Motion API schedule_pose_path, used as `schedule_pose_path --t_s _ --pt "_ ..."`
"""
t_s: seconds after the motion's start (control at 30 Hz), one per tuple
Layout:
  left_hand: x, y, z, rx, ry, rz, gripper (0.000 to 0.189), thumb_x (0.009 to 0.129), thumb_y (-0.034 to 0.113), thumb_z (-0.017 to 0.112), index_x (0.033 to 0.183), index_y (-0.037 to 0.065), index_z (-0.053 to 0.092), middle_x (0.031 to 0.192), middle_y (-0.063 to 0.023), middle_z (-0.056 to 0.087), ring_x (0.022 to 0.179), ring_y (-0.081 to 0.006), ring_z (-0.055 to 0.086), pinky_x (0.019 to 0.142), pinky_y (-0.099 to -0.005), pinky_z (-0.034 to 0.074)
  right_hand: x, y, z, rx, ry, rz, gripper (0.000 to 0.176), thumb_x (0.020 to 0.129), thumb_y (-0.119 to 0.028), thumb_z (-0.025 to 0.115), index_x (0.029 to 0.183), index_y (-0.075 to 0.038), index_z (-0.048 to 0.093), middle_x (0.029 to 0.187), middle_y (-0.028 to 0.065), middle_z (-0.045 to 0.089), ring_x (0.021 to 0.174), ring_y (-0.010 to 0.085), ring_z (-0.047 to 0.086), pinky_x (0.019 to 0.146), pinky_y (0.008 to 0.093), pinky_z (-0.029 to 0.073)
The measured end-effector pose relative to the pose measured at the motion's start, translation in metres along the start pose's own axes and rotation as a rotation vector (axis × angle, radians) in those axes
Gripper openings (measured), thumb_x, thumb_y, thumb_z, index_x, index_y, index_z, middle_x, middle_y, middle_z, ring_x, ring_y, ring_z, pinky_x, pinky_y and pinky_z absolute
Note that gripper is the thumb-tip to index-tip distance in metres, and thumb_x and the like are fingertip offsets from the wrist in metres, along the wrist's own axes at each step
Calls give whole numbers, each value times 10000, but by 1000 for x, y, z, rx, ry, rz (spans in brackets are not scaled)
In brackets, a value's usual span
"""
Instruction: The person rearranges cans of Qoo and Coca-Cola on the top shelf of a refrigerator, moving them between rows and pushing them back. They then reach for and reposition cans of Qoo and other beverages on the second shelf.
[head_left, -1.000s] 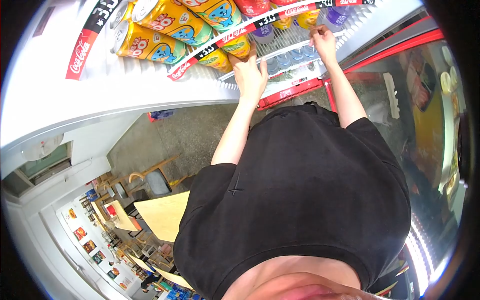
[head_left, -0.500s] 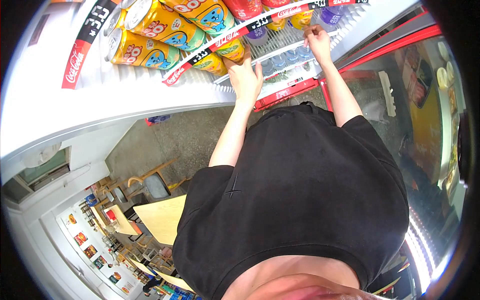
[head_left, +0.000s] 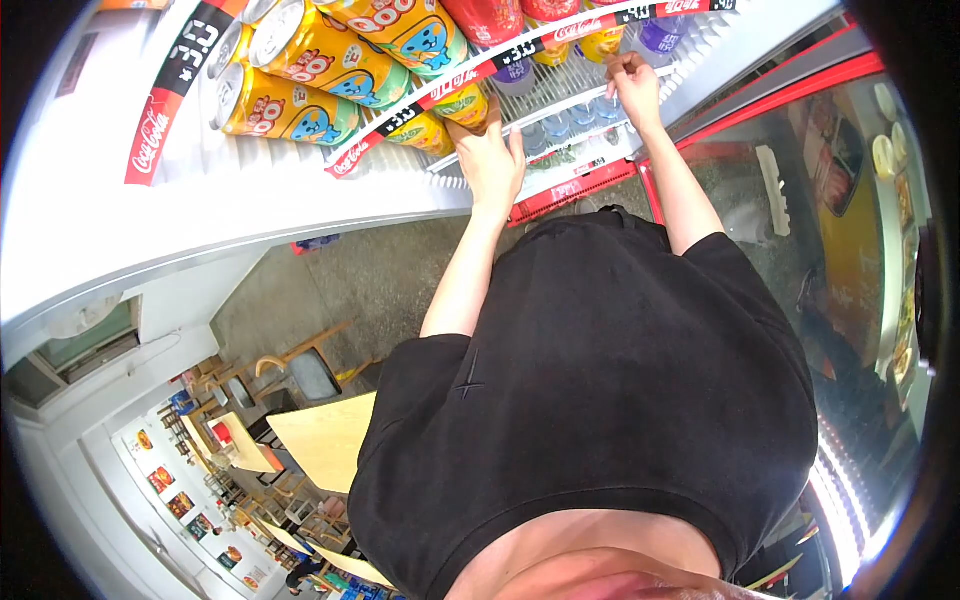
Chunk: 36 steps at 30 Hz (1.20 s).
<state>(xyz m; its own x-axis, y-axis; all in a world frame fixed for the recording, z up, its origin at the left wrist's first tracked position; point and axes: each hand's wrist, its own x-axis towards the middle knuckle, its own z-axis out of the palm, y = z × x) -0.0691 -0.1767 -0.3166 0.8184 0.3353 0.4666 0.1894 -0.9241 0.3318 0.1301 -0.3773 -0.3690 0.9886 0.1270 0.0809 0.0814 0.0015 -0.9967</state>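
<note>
My left hand (head_left: 488, 165) reaches to the lower shelf of a drinks fridge. Its thumb is spread away, and its fingers lie against the near end of a yellow container (head_left: 465, 106). Part of those fingers is hidden behind the container and the shelf edge. Farther right, my right hand (head_left: 636, 92) has its fingers curled together just below another yellow container (head_left: 603, 45); whatever lies between the fingertips is too small to make out. A purple-labelled container (head_left: 661, 35) stands beside it.
Large yellow-orange cans (head_left: 290, 112) lie on the nearer shelf behind a red price strip (head_left: 462, 78). Clear bottles (head_left: 582, 115) show lower down. The glass door (head_left: 740, 180) stands open at the right. Wooden tables (head_left: 325, 440) and chairs (head_left: 312, 372) are at lower left.
The shelves and cans have shifted very slightly in view. Both hands keep nearly the same places and poses.
</note>
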Motion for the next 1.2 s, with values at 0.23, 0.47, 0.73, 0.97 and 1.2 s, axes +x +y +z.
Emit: schedule_pose_path --t_s 0.23,0.47,0.73,0.97,1.2 --pt "-2 -2 2 15 -36 -9 613 931 285 686 1497 135 507 1257 -382 435 1184 -509 461 996 -555 411 0 3 0 43 -4 -17 159 967 -118 665 967 41 658 761 93 687 539 126 635 541 271 492" --pt "-2 -1 1 12 -20 -2 600 935 290 682 1489 134 513 1233 -384 451 1170 -510 470 979 -557 415 1 5 -1 52 0 2 146 962 -104 662 978 42 661 762 89 683 540 123 631 539 268 494" --pt "0 1 -2 1 -21 -15 604 919 271 698 1481 140 521 1238 -393 451 1167 -518 478 971 -560 424 -3 -4 0 25 -18 12 167 968 -52 587 1061 80 632 805 89 653 555 118 607 542 255 474" --pt "-2 -2 1 -5 -23 -7 594 915 263 701 1469 136 529 1275 -402 421 1186 -529 470 986 -556 426 -1 4 -1 31 -2 -15 205 976 -162 675 966 42 652 754 91 685 539 122 632 551 269 492" --pt "-2 -2 1 -6 -44 -24 601 915 264 705 1474 145 517 1299 -393 402 1204 -531 460 1003 -559 421 -2 2 0 49 -1 -17 203 975 -153 671 984 48 648 754 95 688 537 124 633 545 270 492"
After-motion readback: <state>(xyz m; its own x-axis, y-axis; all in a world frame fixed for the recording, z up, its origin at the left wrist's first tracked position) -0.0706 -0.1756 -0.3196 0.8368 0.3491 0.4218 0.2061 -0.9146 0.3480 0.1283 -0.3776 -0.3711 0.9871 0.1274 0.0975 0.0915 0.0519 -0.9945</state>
